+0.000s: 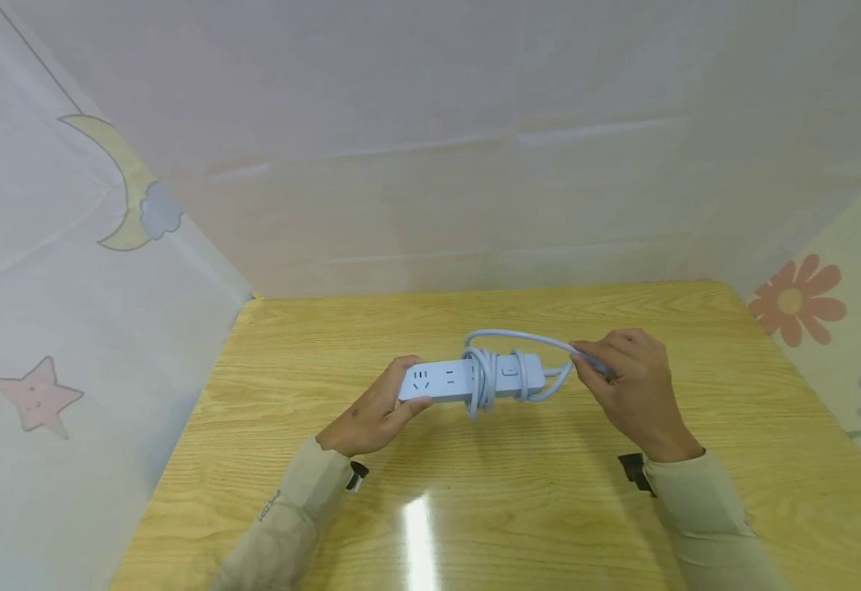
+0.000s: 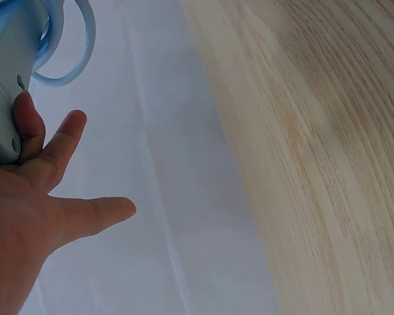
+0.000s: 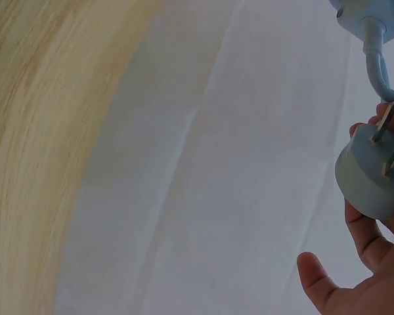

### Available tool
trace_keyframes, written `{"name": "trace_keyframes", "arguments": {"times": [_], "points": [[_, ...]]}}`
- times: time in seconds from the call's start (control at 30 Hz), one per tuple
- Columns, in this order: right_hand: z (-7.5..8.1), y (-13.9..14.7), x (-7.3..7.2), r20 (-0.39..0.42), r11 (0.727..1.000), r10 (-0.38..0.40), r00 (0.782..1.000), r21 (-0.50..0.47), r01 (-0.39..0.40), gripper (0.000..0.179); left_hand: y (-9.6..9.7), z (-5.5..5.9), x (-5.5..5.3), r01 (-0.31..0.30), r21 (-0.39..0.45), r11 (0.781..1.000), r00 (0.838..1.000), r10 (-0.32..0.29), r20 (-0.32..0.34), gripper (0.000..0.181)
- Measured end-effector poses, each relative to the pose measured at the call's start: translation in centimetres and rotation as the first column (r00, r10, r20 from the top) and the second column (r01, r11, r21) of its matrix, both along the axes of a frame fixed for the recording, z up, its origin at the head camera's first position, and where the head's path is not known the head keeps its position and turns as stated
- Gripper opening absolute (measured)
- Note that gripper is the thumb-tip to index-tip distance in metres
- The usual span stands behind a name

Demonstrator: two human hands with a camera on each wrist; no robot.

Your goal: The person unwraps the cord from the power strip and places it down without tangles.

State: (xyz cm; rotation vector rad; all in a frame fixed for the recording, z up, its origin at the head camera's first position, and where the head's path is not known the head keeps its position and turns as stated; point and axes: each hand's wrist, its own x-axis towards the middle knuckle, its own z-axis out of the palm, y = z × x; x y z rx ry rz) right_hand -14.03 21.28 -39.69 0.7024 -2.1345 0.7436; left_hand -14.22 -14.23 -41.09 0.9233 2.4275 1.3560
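Note:
A white power strip [image 1: 437,380] is held off the wooden table, with its cord [image 1: 483,379] wound several times round the middle and once near the switch end. My left hand [image 1: 374,410] grips the strip's left end, thumb in front and fingers behind. In the left wrist view the strip's underside [image 2: 6,85] shows beside the fingers. My right hand [image 1: 633,386] holds the cord's free end to the right of the strip. The right wrist view shows the plug [image 3: 374,174] in that hand, its metal prongs bare. A cord loop arcs from the strip to this hand.
The wooden table [image 1: 290,492] spreads beneath both hands, with a bright light reflection near its front. Pale fabric walls [image 1: 437,213] enclose it at the back and sides, printed with a moon, a star and flowers.

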Motion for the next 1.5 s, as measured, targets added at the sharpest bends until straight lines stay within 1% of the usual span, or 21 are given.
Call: {"name": "trace_keyframes", "arguments": {"times": [0.1, 0.13, 0.2, 0.27, 0.47, 0.67, 0.83, 1.07, 1.17, 1.37, 1.5], "points": [[-0.3, -0.1, 0.1, 0.022, 1.000, -0.012, 1.000, -0.006, 0.012, 0.013, 0.0, 0.0, 0.0, 0.004, 0.002, 1.000, 1.000, -0.004, -0.001, 0.051], [-0.4, -0.1, 0.2, 0.026, 1.000, -0.018, 0.999, -0.007, 0.018, 0.012, 0.0, 0.0, 0.0, 0.005, 0.003, 1.000, 1.000, -0.005, -0.002, 0.052], [-0.6, -0.1, 0.3, 0.028, 0.999, -0.030, 0.999, -0.010, 0.030, 0.019, 0.0, 0.1, 0.1, 0.006, 0.004, 1.000, 1.000, -0.006, -0.004, 0.052], [-0.7, -0.1, 0.3, 0.039, 0.999, -0.038, 0.999, -0.007, 0.038, 0.021, 0.0, 0.1, 0.1, 0.006, 0.005, 1.000, 1.000, -0.005, -0.002, 0.052], [-1.0, -0.2, 0.3, 0.054, 0.999, -0.037, 0.998, 0.000, 0.037, 0.019, 0.1, 0.2, 0.1, 0.002, -0.002, 1.000, 1.000, -0.002, -0.019, 0.051], [-1.6, -0.3, 0.2, 0.046, 0.999, -0.033, 0.998, 0.017, 0.032, 0.016, 0.2, 0.4, 0.1, 0.010, -0.004, 1.000, 1.000, -0.010, -0.030, 0.051], [-1.9, -0.4, 0.2, 0.039, 0.999, -0.018, 0.999, 0.043, 0.016, 0.014, 0.2, 0.4, 0.1, 0.013, -0.001, 1.000, 1.000, -0.013, -0.024, 0.050], [-2.4, -0.6, 0.6, 0.065, 0.996, -0.025, 0.998, 0.086, 0.019, 0.009, 0.3, 0.4, 0.1, 0.001, -0.010, 1.000, 0.999, -0.002, -0.036, 0.051], [-2.6, -0.8, 0.8, 0.075, 0.995, -0.028, 0.997, 0.096, 0.020, 0.011, 0.3, 0.4, 0.1, -0.001, -0.011, 1.000, 0.999, 0.000, -0.043, 0.051], [-3.3, -1.1, 0.9, 0.095, 0.995, -0.019, 0.995, 0.104, 0.009, 0.012, 0.4, 0.4, 0.1, 0.001, -0.005, 1.000, 1.000, -0.002, -0.027, 0.051], [-3.8, -1.3, 1.1, 0.129, 0.995, -0.014, 0.992, 0.102, 0.001, 0.013, 0.4, 0.4, 0.2, -0.002, -0.005, 1.000, 1.000, 0.002, -0.019, 0.051]]}}
